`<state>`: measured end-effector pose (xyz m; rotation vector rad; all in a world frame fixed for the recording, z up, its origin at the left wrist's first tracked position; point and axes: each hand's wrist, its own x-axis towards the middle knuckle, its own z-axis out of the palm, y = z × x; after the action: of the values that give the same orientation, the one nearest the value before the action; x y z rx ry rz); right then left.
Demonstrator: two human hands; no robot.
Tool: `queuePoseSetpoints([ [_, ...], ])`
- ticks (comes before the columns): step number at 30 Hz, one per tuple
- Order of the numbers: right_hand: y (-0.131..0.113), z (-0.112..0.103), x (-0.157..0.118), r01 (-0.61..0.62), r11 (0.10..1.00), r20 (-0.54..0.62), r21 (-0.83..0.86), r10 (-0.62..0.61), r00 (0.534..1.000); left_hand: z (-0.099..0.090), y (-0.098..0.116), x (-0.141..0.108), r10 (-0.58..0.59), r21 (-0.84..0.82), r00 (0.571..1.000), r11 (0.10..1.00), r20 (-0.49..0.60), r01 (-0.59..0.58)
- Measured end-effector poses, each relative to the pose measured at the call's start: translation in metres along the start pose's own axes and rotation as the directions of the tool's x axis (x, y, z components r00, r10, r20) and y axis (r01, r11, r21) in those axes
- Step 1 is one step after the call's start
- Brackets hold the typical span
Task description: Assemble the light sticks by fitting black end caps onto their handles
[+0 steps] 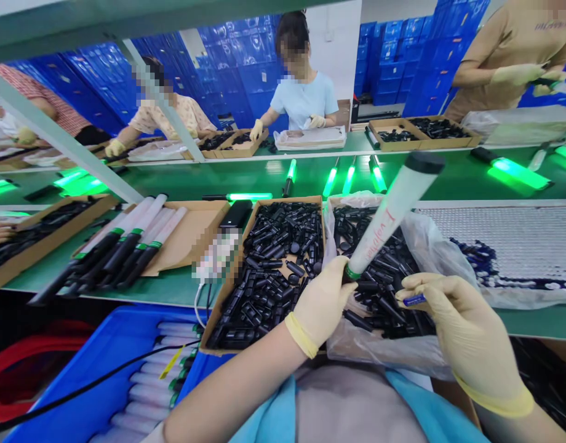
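My left hand (pixel 323 303), in a pale yellow glove, is closed round the lower end of a light stick (pixel 384 215). The stick has a translucent white tube with red writing, a green ring and a black cap, and it leans up to the right. To its right my gloved right hand (pixel 453 323) pinches a small blue cylinder (pixel 414 300). Beneath the hands lies a plastic-lined box of black parts (pixel 384 307). A cardboard box of black parts (pixel 269 295) is left of it.
Finished-looking sticks (pixel 135 237) lie piled on cardboard at the left. A blue bin (pixel 93 363) holds more sticks below. Glowing green sticks (pixel 378 175) rest on the green belt (pixel 246 178). A white tray (pixel 532 240) is at the right. Several people work opposite.
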<state>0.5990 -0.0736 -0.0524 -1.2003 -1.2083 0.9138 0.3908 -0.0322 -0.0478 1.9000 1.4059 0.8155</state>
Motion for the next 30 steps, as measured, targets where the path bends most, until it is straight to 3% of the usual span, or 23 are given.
queuePoseSetpoints([
  [3,-0.002,-0.002,0.002,0.054,0.997,-0.017,-0.053,-0.054,0.998,0.006,0.005,-0.001,0.037,0.098,0.999,0.994,0.012,-0.038],
  [6,-0.004,-0.006,0.003,0.171,0.964,-0.046,-0.202,-0.183,0.982,0.005,0.007,0.003,0.07,0.143,0.996,0.987,0.061,-0.078],
  [8,-0.005,-0.008,0.003,0.172,0.945,-0.054,-0.28,-0.194,0.979,-0.001,0.009,0.007,0.087,-0.007,0.996,0.996,-0.031,-0.087],
  [10,-0.007,-0.009,0.002,0.101,0.951,-0.043,-0.292,-0.119,0.992,-0.011,0.012,0.01,0.052,-0.28,0.989,0.956,-0.136,-0.089],
  [12,-0.011,-0.008,0.001,0.035,0.962,-0.006,-0.27,-0.038,0.999,-0.019,0.014,0.012,-0.04,-0.614,0.99,0.787,-0.135,-0.052],
  [14,-0.018,-0.006,0.001,0.024,0.969,0.053,-0.248,-0.012,0.999,-0.02,0.015,0.01,-0.127,-0.859,0.991,0.511,-0.041,0.03],
  [16,-0.027,-0.002,0.0,0.048,0.969,0.117,-0.244,-0.02,0.993,-0.017,0.017,0.007,-0.186,-0.954,0.982,0.286,0.041,0.094],
  [18,-0.036,0.004,-0.002,0.131,0.957,0.186,-0.259,-0.084,0.979,-0.012,0.019,0.003,-0.218,-0.975,0.972,0.185,0.085,0.127],
  [20,-0.043,0.009,-0.003,0.286,0.915,0.294,-0.284,-0.201,0.934,-0.008,0.023,-0.001,-0.224,-0.978,0.969,0.154,0.105,0.141],
  [23,-0.047,0.018,-0.001,0.541,0.785,0.477,-0.303,-0.367,0.799,-0.007,0.028,-0.005,-0.189,-0.973,0.975,0.176,0.114,0.147],
  [25,-0.047,0.023,0.002,0.631,0.709,0.539,-0.314,-0.413,0.734,-0.008,0.029,-0.007,-0.17,-0.969,0.979,0.201,0.111,0.145],
  [27,-0.046,0.026,0.006,0.661,0.672,0.552,-0.334,-0.429,0.715,-0.009,0.028,-0.008,-0.17,-0.964,0.979,0.22,0.112,0.148],
  [30,-0.045,0.028,0.007,0.648,0.669,0.542,-0.366,-0.413,0.732,-0.008,0.024,-0.008,-0.179,-0.957,0.976,0.24,0.124,0.166],
])
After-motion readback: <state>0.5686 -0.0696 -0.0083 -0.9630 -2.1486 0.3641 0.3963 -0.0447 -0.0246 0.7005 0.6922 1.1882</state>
